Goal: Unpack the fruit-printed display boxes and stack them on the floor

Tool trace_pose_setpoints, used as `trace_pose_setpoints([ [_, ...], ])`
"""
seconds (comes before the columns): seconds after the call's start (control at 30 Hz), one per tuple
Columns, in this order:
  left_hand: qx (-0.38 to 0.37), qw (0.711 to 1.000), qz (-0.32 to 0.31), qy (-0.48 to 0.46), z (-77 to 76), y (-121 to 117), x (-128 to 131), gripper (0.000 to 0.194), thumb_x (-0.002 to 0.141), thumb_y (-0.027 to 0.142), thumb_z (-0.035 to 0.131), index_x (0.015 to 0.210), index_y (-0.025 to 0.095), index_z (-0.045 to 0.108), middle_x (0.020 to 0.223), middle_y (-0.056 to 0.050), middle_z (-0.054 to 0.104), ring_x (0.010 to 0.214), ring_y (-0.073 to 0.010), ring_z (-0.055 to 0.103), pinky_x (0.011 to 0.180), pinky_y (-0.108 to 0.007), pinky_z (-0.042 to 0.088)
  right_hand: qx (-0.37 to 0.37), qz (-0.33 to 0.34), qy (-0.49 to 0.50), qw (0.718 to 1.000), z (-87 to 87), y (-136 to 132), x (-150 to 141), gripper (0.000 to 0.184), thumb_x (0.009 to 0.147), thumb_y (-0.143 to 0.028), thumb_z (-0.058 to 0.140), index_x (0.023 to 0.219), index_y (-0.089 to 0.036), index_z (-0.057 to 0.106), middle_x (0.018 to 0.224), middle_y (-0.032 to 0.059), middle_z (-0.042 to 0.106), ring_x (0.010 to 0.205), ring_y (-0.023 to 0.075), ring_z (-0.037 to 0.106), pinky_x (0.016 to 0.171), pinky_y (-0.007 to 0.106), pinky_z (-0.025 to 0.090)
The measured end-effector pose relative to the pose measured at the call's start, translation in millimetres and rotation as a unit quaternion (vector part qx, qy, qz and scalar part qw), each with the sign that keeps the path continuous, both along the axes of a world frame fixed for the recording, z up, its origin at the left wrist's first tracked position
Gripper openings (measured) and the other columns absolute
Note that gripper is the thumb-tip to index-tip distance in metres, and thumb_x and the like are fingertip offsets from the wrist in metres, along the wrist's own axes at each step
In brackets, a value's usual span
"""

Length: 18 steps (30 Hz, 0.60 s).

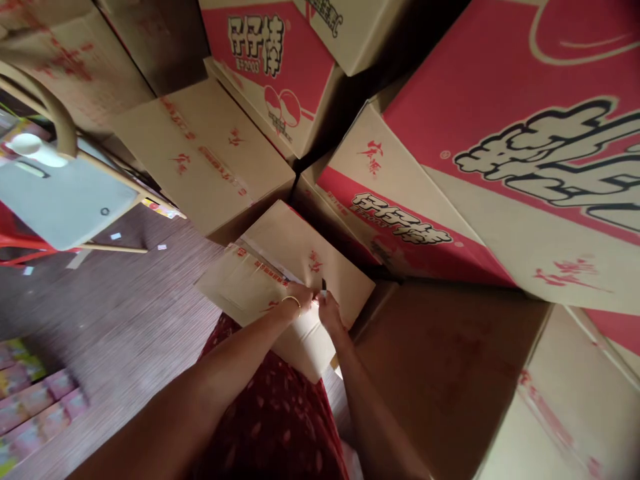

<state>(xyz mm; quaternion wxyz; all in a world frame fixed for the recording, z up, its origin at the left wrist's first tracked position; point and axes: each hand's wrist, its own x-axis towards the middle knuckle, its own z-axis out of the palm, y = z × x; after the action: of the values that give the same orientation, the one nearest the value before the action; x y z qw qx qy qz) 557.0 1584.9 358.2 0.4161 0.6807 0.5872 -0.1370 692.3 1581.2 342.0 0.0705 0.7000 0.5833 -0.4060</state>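
Observation:
A cardboard carton (280, 247) with red print and a taped seam stands in front of me, its top facing up. My left hand (300, 298), with a thin bangle at the wrist, is closed over the seam; what its fingers pinch is too small to make out. Right beside it, my right hand (329, 311) is closed around a small tool with a dark end (324, 285), possibly a box cutter. Both hands nearly touch above the carton's top.
Large red-and-brown cartons (410, 227) are stacked ahead and to the right. Another closed carton (200, 153) lies beyond mine. At left stand a chair with a pale seat (65, 193) and, lower down, several small colourful packs (40, 407). Paper scraps lie on the floor (150, 320).

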Motion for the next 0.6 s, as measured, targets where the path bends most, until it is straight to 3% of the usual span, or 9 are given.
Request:
trace_pose_setpoints([
  [0.27,0.03,0.999,-0.019,0.003,8.3,-11,-4,0.026,0.084,0.02,0.054,0.097,0.013,0.076,0.098,-0.014,0.074,0.092,-0.0244,0.066,0.083,-0.036,0.047,0.0,-0.152,0.093,0.984,-19.7,23,73,0.016,0.089,-0.032,0.039,0.083,-0.021,0.049,0.074,0.0014,0.063,0.071,0.0164,0.061,0.076,0.029,0.05],
  [0.4,0.054,0.998,-0.014,-0.001,6.6,-16,-2,0.027,0.087,0.02,0.051,0.094,0.013,0.076,0.096,-0.013,0.074,0.09,-0.0242,0.066,0.082,-0.038,0.044,-0.006,-0.187,0.126,0.974,-30.0,26,77,0.021,0.087,-0.04,0.044,0.079,-0.021,0.046,0.065,-0.0004,0.057,0.061,0.0149,0.055,0.068,0.029,0.047],
  [0.6,0.078,0.997,0.003,-0.016,12.1,-20,-2,0.023,0.087,0.022,0.054,0.089,0.013,0.074,0.091,-0.012,0.074,0.086,-0.0234,0.064,0.08,-0.036,0.041,0.008,-0.177,0.143,0.974,-26.3,26,77,0.024,0.084,-0.042,0.049,0.077,-0.02,0.047,0.064,-0.0022,0.052,0.058,0.0118,0.047,0.062,0.026,0.042],
])
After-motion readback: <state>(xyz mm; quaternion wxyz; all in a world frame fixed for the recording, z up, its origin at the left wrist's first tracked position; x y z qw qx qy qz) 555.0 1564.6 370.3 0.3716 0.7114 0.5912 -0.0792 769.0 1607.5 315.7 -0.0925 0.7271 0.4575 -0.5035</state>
